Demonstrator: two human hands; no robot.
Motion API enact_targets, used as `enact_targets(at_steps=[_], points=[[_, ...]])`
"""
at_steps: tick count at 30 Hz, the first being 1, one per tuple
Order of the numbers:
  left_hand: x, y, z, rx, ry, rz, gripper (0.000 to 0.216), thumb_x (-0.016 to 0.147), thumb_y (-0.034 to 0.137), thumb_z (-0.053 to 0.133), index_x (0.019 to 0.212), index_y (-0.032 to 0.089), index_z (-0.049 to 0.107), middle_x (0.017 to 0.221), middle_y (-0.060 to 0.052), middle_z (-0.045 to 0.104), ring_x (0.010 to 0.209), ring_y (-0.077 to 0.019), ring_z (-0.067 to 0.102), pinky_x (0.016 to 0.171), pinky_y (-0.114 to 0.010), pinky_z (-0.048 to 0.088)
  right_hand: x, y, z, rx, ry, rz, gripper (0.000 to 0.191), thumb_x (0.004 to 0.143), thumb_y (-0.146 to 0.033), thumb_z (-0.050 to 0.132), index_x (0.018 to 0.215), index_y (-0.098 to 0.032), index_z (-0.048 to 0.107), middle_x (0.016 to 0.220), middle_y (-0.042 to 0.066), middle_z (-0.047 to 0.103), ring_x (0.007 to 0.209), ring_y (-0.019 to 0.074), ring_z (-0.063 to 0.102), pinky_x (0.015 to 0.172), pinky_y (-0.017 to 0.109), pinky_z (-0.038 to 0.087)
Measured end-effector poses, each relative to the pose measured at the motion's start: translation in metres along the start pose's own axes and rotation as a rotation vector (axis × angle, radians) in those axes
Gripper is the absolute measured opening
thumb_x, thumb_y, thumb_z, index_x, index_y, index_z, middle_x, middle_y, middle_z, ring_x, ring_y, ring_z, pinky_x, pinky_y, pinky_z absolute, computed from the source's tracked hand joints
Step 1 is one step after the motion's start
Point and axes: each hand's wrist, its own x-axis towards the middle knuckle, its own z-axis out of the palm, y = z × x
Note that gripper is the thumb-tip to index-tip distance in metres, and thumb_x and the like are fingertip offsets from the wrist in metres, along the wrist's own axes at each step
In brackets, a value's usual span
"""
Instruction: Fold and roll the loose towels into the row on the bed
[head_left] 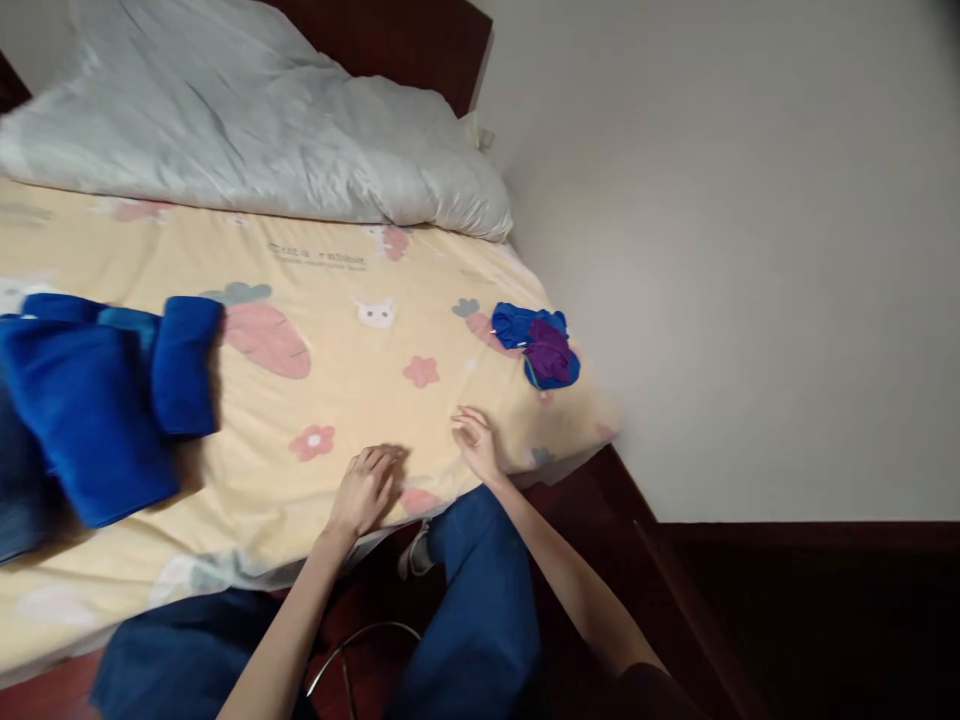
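My left hand (367, 487) rests knuckles-up on the yellow patterned bedsheet (337, 270) near the bed's front edge, fingers curled down, nothing visible in it. My right hand (475, 441) lies just to its right on the sheet, fingers loosely bent and apart, holding nothing. A small blue and purple bundle of cloth (540, 345) sits on the sheet beyond my right hand, near the bed's corner. Folded blue towels or garments (90, 400) lie at the left, with a rolled blue piece (184, 362) beside them.
A crumpled white duvet (247, 130) covers the far end of the bed against a dark wooden headboard (405, 40). A pale wall (720, 250) runs along the right. My blue trouser legs (480, 610) and a dark bed frame (600, 500) show below.
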Motion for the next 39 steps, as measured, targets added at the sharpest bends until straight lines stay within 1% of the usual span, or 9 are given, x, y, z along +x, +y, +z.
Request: enact_targets(at_steps=[5,9,17,22,25,29,34,37,39], points=[[-0.007,-0.018,0.047,0.179,0.104,0.095,0.029,0.099,0.024,0.049,0.123,0.016,0.063,0.130,-0.012,0.066,0.123,-0.0289,0.057,0.104,-0.046,0.044,0.066,0.093,-0.133,-0.461,0.182,0.125,0.038,0.086,-0.028,0.052,0.118,-0.015,0.068,0.137,0.018,0.057,0.130,0.0285,0.051,0.112,0.050,0.041],[-0.008,-0.026,0.053,0.288,0.105,0.147,0.030,0.098,0.024,0.052,0.125,0.016,0.060,0.130,-0.013,0.066,0.118,-0.0293,0.059,0.099,-0.045,0.045,0.127,0.130,-0.192,-0.684,0.275,0.173,0.052,0.083,-0.021,0.045,0.131,-0.009,0.061,0.145,0.022,0.049,0.135,0.0324,0.045,0.113,0.054,0.037],[-0.006,-0.022,0.053,0.401,0.074,0.152,0.035,0.093,0.018,0.056,0.129,0.016,0.058,0.132,-0.014,0.065,0.116,-0.0304,0.060,0.095,-0.044,0.045,0.207,0.185,-0.220,-0.981,0.072,0.172,0.044,0.085,-0.017,0.045,0.122,-0.012,0.069,0.146,0.019,0.051,0.134,0.0337,0.040,0.111,0.054,0.034],[-0.006,-0.021,0.054,0.415,0.071,0.149,0.040,0.090,0.017,0.057,0.130,0.016,0.057,0.131,-0.013,0.066,0.113,-0.0313,0.061,0.093,-0.044,0.046,0.209,0.198,-0.212,-0.927,0.195,0.144,0.045,0.086,-0.016,0.040,0.119,-0.010,0.070,0.122,0.020,0.062,0.117,0.0302,0.049,0.103,0.048,0.040],[-0.005,-0.019,0.053,0.421,0.077,0.146,0.040,0.090,0.017,0.057,0.130,0.016,0.057,0.130,-0.013,0.067,0.112,-0.0314,0.061,0.092,-0.044,0.045,0.195,0.182,-0.205,-0.885,0.208,0.016,0.041,0.089,-0.021,0.042,0.117,-0.012,0.070,0.119,0.018,0.063,0.114,0.0287,0.051,0.102,0.045,0.041],[-0.002,-0.017,0.052,0.426,0.081,0.150,0.040,0.090,0.018,0.056,0.130,0.015,0.056,0.128,-0.014,0.067,0.110,-0.0311,0.061,0.091,-0.044,0.045,0.146,0.120,-0.187,-0.731,0.214,-0.235,0.035,0.097,-0.024,0.041,0.117,-0.017,0.069,0.116,0.015,0.064,0.115,0.0259,0.055,0.103,0.045,0.043],[-0.003,-0.018,0.052,0.421,0.072,0.135,0.040,0.090,0.018,0.055,0.130,0.017,0.057,0.128,-0.013,0.068,0.109,-0.0296,0.062,0.091,-0.042,0.045,-0.006,0.020,-0.112,-0.332,0.093,-0.431,0.020,0.092,-0.016,0.057,0.099,-0.027,0.072,0.094,0.006,0.070,0.101,0.0255,0.067,0.092,0.049,0.055],[-0.006,-0.018,0.054,0.403,0.043,0.098,0.040,0.089,0.019,0.055,0.130,0.018,0.057,0.129,-0.013,0.067,0.111,-0.0296,0.061,0.092,-0.043,0.045,-0.097,-0.019,-0.056,-0.042,0.096,-0.295,0.028,0.086,-0.010,0.065,0.097,-0.035,0.071,0.082,0.001,0.069,0.084,0.0243,0.069,0.077,0.049,0.060],[-0.007,-0.017,0.054,0.383,0.010,0.056,0.041,0.089,0.020,0.054,0.130,0.018,0.058,0.131,-0.013,0.066,0.114,-0.0299,0.060,0.094,-0.045,0.045,-0.128,-0.033,-0.029,0.087,0.052,-0.209,0.030,0.086,-0.008,0.065,0.098,-0.034,0.071,0.082,0.000,0.070,0.079,0.0224,0.069,0.074,0.046,0.061]])
